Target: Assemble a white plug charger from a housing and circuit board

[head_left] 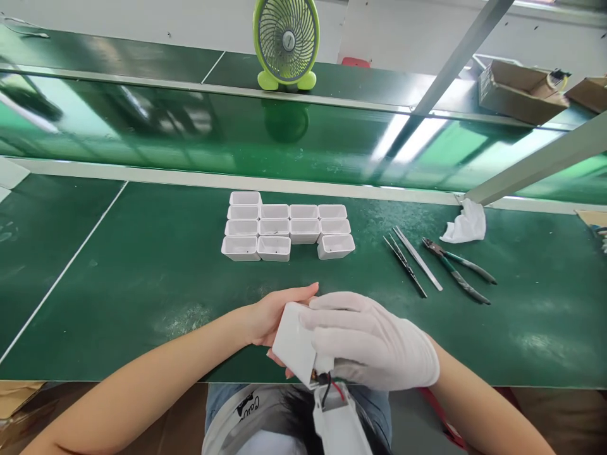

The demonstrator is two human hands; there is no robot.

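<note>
My bare left hand [265,319] is closed around a white plastic housing [294,341], close to the table's front edge. My right hand [374,341], in a white glove, lies over the housing's right side with its fingers pressed on it. From the lower end of the housing, black and red wires [337,390] run to a second white plastic part [342,422], which hangs below the table edge over my lap. The fingertips of the left hand are partly hidden behind the housing. Beyond both hands, several small white open boxes [274,248] stand in rows.
To the right lie tweezers [405,264], a flat metal tool [417,258], green-handled pliers [458,268] and a crumpled white cloth [467,222]. A green fan [287,41] and a cardboard box [521,91] stand on the raised shelf [142,60] behind. A slanted post [540,161] rises at right.
</note>
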